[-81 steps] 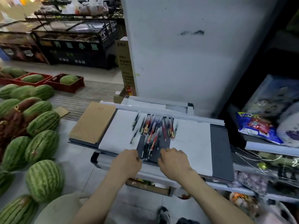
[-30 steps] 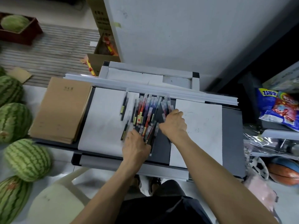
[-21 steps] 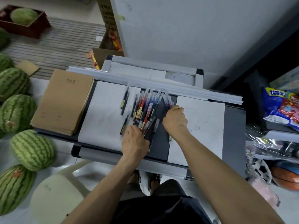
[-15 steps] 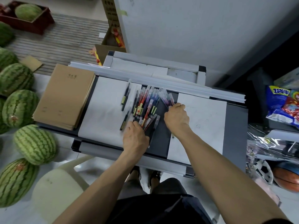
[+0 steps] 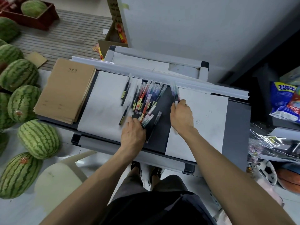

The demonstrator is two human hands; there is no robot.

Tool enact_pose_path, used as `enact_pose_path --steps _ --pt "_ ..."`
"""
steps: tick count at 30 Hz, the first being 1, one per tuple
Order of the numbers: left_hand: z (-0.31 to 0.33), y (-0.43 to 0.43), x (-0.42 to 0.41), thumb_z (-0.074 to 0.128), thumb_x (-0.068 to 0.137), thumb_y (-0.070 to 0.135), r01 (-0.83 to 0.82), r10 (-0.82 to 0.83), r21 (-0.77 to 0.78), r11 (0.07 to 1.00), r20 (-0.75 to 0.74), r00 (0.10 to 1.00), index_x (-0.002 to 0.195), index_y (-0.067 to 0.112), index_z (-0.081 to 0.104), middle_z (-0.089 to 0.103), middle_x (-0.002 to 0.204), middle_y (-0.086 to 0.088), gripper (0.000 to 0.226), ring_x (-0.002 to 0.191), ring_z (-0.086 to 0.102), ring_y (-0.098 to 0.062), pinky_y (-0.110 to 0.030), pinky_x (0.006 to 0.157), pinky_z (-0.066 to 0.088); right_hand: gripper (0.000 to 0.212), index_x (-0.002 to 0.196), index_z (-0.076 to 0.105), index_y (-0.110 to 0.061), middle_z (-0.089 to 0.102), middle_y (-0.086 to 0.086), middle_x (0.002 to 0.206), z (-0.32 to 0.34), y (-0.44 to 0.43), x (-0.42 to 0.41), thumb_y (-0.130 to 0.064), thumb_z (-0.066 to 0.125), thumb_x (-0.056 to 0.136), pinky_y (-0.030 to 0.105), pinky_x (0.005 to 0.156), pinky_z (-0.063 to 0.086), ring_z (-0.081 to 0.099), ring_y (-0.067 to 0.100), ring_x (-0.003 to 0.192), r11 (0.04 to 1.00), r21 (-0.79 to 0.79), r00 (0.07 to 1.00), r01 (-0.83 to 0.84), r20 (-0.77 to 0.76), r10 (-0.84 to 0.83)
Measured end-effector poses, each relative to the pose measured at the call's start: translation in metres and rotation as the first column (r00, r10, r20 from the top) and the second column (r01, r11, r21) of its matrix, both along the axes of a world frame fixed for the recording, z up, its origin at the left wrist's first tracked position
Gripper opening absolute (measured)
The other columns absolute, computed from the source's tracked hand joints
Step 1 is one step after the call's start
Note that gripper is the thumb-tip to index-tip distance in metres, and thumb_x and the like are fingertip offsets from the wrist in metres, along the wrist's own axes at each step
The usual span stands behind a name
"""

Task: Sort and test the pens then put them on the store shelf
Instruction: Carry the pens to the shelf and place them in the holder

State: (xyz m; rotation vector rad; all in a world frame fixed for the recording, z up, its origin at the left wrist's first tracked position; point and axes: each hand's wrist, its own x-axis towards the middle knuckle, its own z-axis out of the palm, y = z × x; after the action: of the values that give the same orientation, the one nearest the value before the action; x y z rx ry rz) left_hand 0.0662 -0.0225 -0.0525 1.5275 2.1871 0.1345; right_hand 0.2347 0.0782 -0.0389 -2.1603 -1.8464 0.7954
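While my right grip pinches a few pens by their near ends, just beside the pile on the counter, I'd lay them apart on the sheet — left grip rests on the pile; whether it holds any, I cannot tell.

Heap of pens mid-surface, between left sheet and right sheet. A few loose pens on the left sheet. Notebook stack at the surface's left end; watermelons on the floor beyond. Left hand at the heap's near end. Right hand at the right sheet's left edge, further pens in its fingers.
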Motion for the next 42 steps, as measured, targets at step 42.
enact_pose_path --steps 42 --pt "0.016 0.035 -0.014 0.057 0.098 0.02 -0.036 -0.186 0.377 0.926 0.535 0.824 0.112 0.026 0.043 0.064 0.089 0.0 0.021 0.074 0.062 -0.022 -0.047 0.062 0.051 0.023 0.081 0.071 -0.008 0.065 -0.008 0.057 0.106 -0.008 -0.054 -0.026 0.078 0.093 0.023 0.058 0.055 0.066 0.009 0.054 0.997 0.061 0.562 0.05 -0.827 0.022"
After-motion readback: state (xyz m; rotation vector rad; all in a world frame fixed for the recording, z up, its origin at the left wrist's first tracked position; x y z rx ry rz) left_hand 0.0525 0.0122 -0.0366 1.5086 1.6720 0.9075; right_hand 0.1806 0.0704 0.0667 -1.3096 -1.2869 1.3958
